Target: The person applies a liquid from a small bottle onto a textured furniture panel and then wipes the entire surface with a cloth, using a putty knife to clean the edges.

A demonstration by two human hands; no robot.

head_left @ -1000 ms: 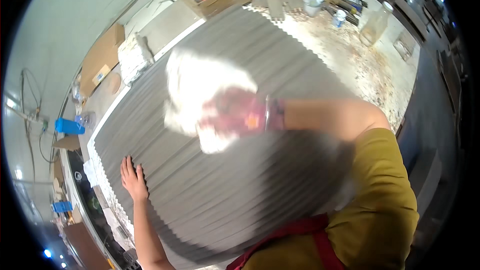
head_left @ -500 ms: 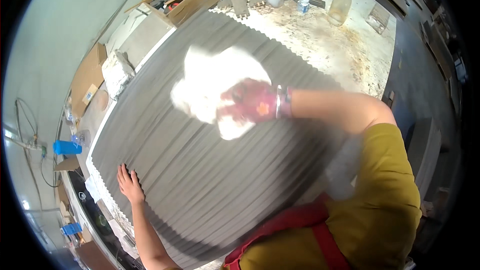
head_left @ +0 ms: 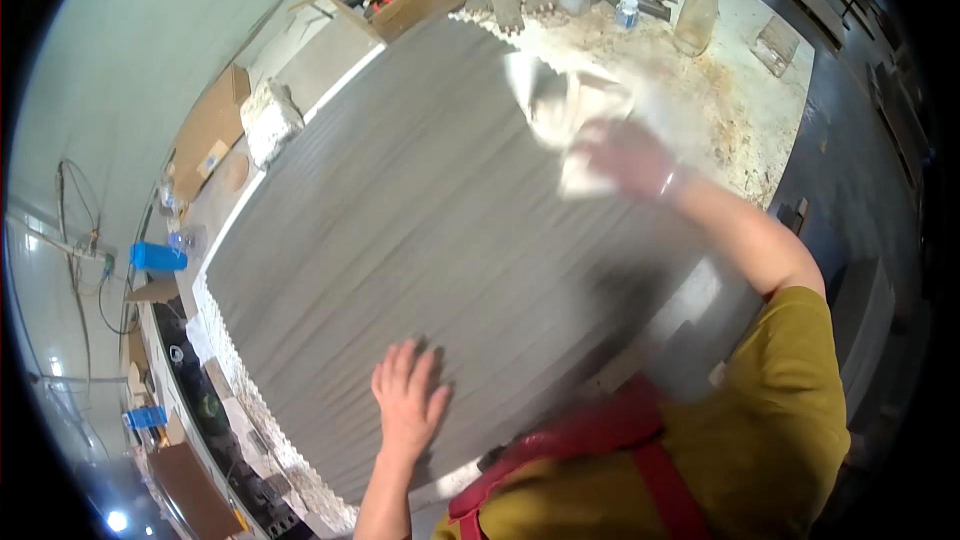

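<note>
A large grey ribbed panel point(head_left: 400, 210) with notched edges lies across the workbench in front of me. My right hand point(head_left: 625, 155), in a pinkish glove and blurred by motion, is closed on a white cloth point(head_left: 590, 105) at the panel's far right edge. Part of the cloth hangs loose ahead of the fingers. Bare and with fingers spread, my left hand point(head_left: 407, 395) rests flat on the near part of the panel.
Beyond the panel, the stained bench top point(head_left: 735, 90) carries a glass bottle point(head_left: 699, 12), a small white jar point(head_left: 626, 12) and a wrapped block point(head_left: 775, 46). A cardboard box point(head_left: 425, 0) of tools stands at the back. A white block point(head_left: 270, 123) sits along the left edge.
My right hand has swept the cloth rightward from the middle of the panel to its far right edge. My left hand has moved right from the panel's left edge.
</note>
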